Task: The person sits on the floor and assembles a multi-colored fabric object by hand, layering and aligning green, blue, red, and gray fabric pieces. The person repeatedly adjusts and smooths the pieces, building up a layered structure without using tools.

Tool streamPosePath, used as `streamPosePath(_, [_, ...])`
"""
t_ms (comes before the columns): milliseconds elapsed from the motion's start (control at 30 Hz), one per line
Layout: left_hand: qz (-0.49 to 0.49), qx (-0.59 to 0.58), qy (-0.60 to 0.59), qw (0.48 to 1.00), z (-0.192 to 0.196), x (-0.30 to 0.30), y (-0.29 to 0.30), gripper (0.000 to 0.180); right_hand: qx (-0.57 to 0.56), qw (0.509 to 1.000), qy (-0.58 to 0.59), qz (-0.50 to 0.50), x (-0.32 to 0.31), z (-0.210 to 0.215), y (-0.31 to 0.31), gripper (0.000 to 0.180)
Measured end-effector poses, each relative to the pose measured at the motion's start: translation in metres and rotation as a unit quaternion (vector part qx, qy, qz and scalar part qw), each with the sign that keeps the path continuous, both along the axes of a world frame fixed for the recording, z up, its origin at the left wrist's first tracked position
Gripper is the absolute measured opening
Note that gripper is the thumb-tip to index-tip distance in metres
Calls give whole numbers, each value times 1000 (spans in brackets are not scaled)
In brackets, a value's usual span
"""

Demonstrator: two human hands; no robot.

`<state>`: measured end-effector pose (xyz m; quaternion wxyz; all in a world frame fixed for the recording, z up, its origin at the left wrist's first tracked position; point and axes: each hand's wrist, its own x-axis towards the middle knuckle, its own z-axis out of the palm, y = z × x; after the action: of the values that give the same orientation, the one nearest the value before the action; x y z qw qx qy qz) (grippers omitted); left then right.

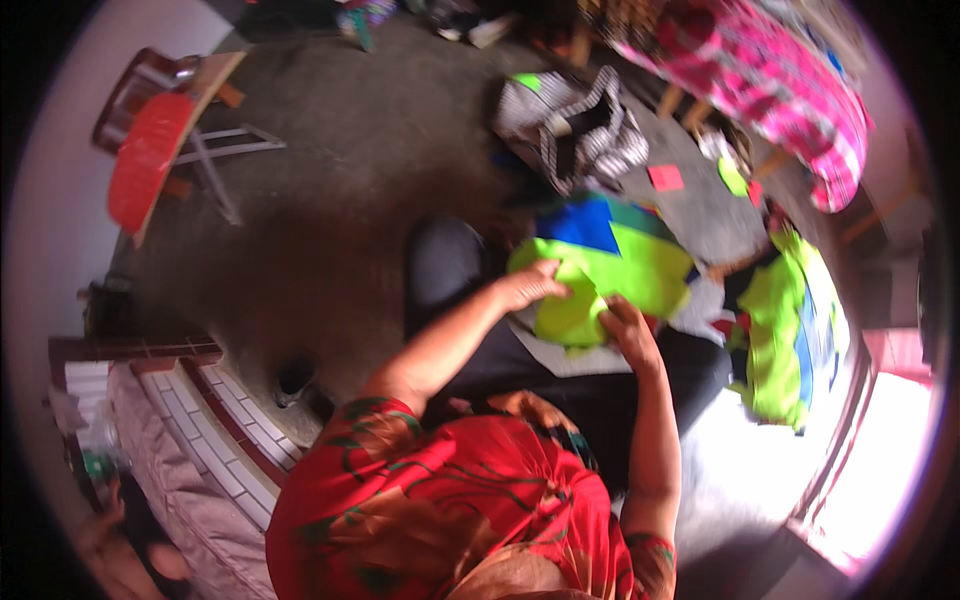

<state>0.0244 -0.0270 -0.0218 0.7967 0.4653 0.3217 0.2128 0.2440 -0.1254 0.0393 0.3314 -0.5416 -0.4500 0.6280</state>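
Head view, our left hand (530,288) lying flat on the lime-green fabric piece (610,285) in our lap, fingers pressed together, our right hand (628,328) pinching its near edge, blue patch (582,225) just beyond the fingers, striped bag (580,125) farther off on the floor (340,180), green-and-blue cloth pile (790,340) right of the fingers.

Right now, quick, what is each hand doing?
Left hand: laid on the lime green cloth, fingers bent; a grip cannot be told.
Right hand: closed, pinching the cloth's near edge.

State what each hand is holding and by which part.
Both hands are on the neon yellow-green fabric piece in the lap: left hand presses its left edge, right hand pinches its lower edge.
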Motion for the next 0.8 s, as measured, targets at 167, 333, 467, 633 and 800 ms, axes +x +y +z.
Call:
streamPosePath(167, [12, 132, 111, 985, 15, -8, -12, 40, 93, 960, -251, -87, 4, -35, -10, 22])
streamPosePath(333, [2, 222, 279, 934, 5, -17, -17, 27, 88, 914, -386, -86, -3, -51, -15, 10])
streamPosePath(467, [-15, 269, 306, 913, -2, -17, -21, 22, 76, 905, -395, -140, -4, -46, -18, 9])
streamPosePath(633, [19, 298, 297, 907, 2, -18, -30, 34, 117, 876, -433, -178, -8, -35, -23, 7])
streamPosePath(800, [-10, 256, 316, 913, 5, -18, -31, 35, 125, 851, -469, -200, -17, -17, -27, 7])
